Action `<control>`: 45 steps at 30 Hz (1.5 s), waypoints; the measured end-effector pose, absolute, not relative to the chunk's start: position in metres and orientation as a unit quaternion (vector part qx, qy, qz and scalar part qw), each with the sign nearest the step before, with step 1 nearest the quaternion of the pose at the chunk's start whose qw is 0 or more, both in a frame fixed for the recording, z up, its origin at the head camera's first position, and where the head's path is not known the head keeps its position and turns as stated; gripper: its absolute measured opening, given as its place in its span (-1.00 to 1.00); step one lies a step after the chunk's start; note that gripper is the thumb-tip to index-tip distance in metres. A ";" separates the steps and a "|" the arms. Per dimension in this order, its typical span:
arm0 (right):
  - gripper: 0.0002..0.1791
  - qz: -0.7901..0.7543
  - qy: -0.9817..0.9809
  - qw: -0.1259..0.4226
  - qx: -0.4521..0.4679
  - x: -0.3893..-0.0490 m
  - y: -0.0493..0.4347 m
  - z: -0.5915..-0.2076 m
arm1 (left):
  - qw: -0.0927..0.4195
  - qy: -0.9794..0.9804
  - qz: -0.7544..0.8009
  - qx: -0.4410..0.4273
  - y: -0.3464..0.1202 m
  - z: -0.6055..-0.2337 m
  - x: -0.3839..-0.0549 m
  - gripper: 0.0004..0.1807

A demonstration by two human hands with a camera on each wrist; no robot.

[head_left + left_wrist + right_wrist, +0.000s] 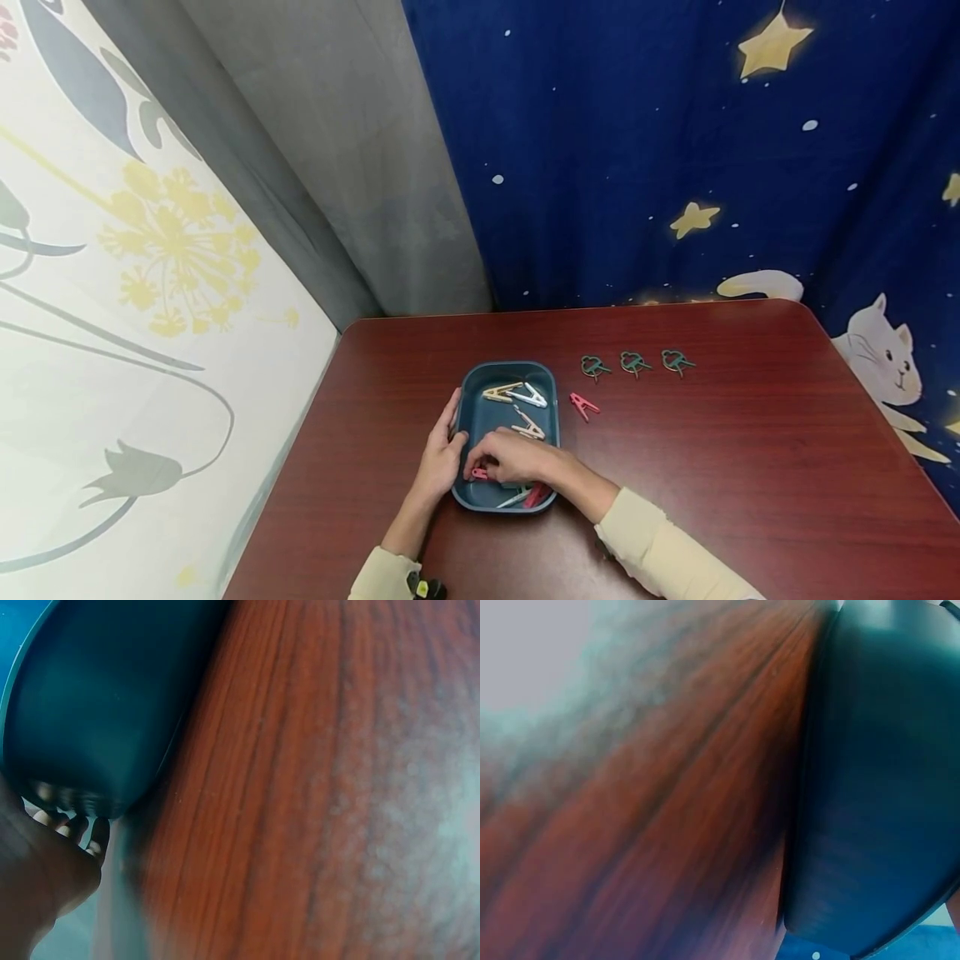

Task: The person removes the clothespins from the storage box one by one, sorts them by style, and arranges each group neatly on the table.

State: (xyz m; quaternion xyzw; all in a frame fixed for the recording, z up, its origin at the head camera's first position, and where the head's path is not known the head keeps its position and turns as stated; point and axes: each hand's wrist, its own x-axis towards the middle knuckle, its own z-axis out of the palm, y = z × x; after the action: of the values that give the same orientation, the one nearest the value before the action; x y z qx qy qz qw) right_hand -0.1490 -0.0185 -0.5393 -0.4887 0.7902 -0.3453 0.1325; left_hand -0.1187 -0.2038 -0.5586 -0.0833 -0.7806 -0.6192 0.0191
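Note:
A dark blue-green tray [507, 367] lies on the table with several clothespins inside. My left hand [441, 457] holds the tray's left side, its thumb at the rim and its fingers along the outer wall. In the left wrist view, the left fingertips [96, 846] touch the tray wall [90, 697]. Reaching into the tray's near half, my right hand [510, 454] pinches a red clothespin [480, 473]. Beyond it are a yellow clothespin [498, 393], a white one [534, 397] and a beige one [531, 428]. Nearer lie a pale clothespin [513, 499] and another red one [537, 495], partly hidden.
On the table right of the tray lies a red clothespin [583, 406]. Three green outline-shaped clips [634, 362] form a row behind it. The reddish-brown table [750, 467] ends at curtains at the back and a patterned wall on the left.

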 end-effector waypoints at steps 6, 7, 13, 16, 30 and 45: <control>-0.76 -0.325 0.803 0.117 -0.485 -0.147 -0.018 -0.539 | 0.019 -0.785 -0.614 -0.082 -0.204 -0.558 -0.119 -0.14; -0.76 -0.323 0.805 0.118 -0.483 -0.147 -0.018 -0.539 | 0.018 -0.785 -0.614 -0.082 -0.204 -0.558 -0.119 -0.14; -0.77 -0.331 0.804 0.125 -0.478 -0.149 -0.017 -0.539 | 0.015 -0.783 -0.618 -0.077 -0.204 -0.557 -0.119 -0.13; -0.79 -0.343 0.800 0.122 -0.478 -0.151 -0.017 -0.539 | 0.014 -0.784 -0.616 -0.073 -0.203 -0.558 -0.119 -0.12; -0.89 -0.423 0.803 -0.003 -0.420 -0.153 -0.014 -0.536 | 0.023 -0.778 -0.623 -0.080 -0.203 -0.559 -0.120 -0.14; -0.79 -0.582 0.725 -0.252 -0.267 -0.154 -0.009 -0.531 | 0.033 -0.769 -0.630 -0.105 -0.203 -0.562 -0.122 -0.17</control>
State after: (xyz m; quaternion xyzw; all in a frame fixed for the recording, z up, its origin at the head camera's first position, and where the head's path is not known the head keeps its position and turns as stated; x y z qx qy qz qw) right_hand -0.1536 -0.0085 -0.5315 -0.2671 0.7254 -0.5823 -0.2517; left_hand -0.1218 -0.2028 -0.5622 -0.1052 -0.7687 -0.6300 0.0332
